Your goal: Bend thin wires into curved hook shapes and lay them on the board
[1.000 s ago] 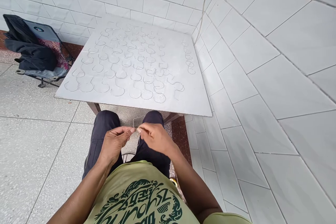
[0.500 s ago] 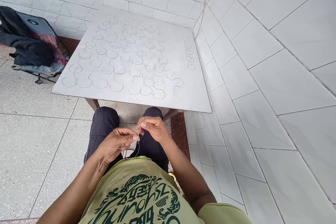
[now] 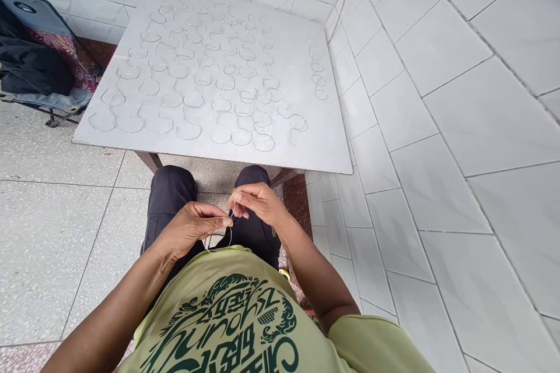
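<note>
Over my lap, my left hand (image 3: pixel 195 227) pinches a thin pale wire (image 3: pixel 230 239) between thumb and forefinger. The wire curves down in a loop towards my shirt. Just right of it and a little higher, my right hand (image 3: pixel 254 203) has thumb and fingers closed on the short upper end of the same wire. Both hands are close together, their fingertips a small gap apart. Many thin bent wires (image 3: pixel 264 142), curved into S-like and hooked shapes, lie in rows on the white table (image 3: pixel 306 154) in front of me.
A folding chair (image 3: pixel 41 20) with dark cloth (image 3: pixel 35 64) on it stands at the left. White tiled wall (image 3: pixel 420 128) closes off the right side and the back. A cable (image 3: pixel 345 0) hangs in the corner. My knees (image 3: pixel 172 186) are by the table's front edge.
The view has tilted and shifted slightly, so the table sits higher in it. My right hand has moved slightly away from the left, its fingers a little more spread, with the wire still held.
</note>
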A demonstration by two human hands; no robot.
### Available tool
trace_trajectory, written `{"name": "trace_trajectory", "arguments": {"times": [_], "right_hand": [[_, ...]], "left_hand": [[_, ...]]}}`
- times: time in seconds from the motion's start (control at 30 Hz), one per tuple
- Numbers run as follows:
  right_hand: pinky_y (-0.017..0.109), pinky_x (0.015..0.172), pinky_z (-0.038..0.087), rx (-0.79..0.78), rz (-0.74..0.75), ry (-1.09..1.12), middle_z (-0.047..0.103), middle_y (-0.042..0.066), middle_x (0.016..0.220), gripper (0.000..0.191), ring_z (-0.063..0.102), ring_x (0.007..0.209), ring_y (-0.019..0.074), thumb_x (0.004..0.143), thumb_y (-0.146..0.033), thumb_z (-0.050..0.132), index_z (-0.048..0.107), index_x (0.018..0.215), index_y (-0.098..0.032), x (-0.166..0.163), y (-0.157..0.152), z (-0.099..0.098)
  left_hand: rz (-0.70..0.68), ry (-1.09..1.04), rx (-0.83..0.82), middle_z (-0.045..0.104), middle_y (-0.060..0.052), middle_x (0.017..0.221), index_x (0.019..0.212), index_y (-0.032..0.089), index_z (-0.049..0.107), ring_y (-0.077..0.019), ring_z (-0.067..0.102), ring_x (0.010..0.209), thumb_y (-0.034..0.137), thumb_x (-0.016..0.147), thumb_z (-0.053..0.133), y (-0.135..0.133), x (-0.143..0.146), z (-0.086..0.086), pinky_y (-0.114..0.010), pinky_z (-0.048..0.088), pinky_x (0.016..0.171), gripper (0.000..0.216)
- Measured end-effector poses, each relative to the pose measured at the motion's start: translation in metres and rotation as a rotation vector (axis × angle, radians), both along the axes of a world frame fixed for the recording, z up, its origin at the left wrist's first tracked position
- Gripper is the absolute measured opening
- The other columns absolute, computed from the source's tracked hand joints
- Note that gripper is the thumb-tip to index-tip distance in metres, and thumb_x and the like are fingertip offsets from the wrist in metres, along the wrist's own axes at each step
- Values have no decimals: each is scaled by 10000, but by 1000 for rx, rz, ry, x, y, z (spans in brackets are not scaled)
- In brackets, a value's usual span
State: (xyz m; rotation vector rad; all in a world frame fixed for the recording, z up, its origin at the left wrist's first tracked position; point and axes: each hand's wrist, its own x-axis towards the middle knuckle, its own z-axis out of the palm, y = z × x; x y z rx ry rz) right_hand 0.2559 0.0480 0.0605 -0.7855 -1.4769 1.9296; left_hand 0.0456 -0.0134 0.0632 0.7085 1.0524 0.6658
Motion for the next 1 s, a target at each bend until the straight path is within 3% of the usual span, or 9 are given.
{"name": "trace_trajectory", "arguments": {"times": [0.13, 0.23, 0.37, 0.6, 0.8, 1.0], "right_hand": [[212, 532, 433, -19, -36, -16, 670, 21, 663, 423, 576, 581, 102, 967, -523, 699, 744, 828, -126, -1, -2, -2], [217, 549, 452, -29, 51, -12, 676, 27, 658, 464, 586, 580, 102, 998, -538, 649, 749, 824, -119, -1, -2, -5], [228, 585, 490, -48, 164, 63, 706, 35, 732, 381, 629, 626, 114, 947, -497, 742, 750, 905, -118, 1, -1, -8], [223, 543, 461, -162, 309, 246, 656, 5, 640, 337, 584, 545, 102, 890, -428, 825, 732, 808, -114, -3, -4, -25], [241, 546, 445, -191, 225, 395, 650, 19, 634, 340, 587, 529, 113, 945, -417, 763, 761, 792, -114, -9, -9, -36], [250, 522, 408, -246, 172, 448, 628, 29, 563, 411, 550, 466, 114, 987, -397, 687, 748, 692, -117, -13, -13, -38]], "left_hand": [[41, 12, 16, 413, 50, 533, 760, 154, 814, -43, 234, 504, 440, 697, 934, -4, 2, -4, -224, 136, 473, 316], [27, -12, 2, 429, 46, 530, 753, 151, 811, -37, 233, 493, 429, 695, 937, -5, 2, -5, -223, 124, 468, 311], [12, -67, -28, 455, 41, 504, 743, 145, 808, -31, 236, 467, 403, 685, 942, -5, -1, -5, -219, 127, 459, 297], [-103, -126, -11, 600, -22, 535, 821, 153, 840, -120, 507, 497, 373, 713, 913, -13, -2, -7, -253, 319, 478, 256], [-132, -111, 16, 667, -57, 624, 836, 139, 843, -142, 575, 580, 375, 734, 906, -12, -2, -2, -252, 378, 507, 266], [-160, -72, 38, 679, -43, 665, 808, 156, 845, -94, 504, 574, 354, 746, 909, -10, 0, -2, -235, 360, 535, 217]]}}
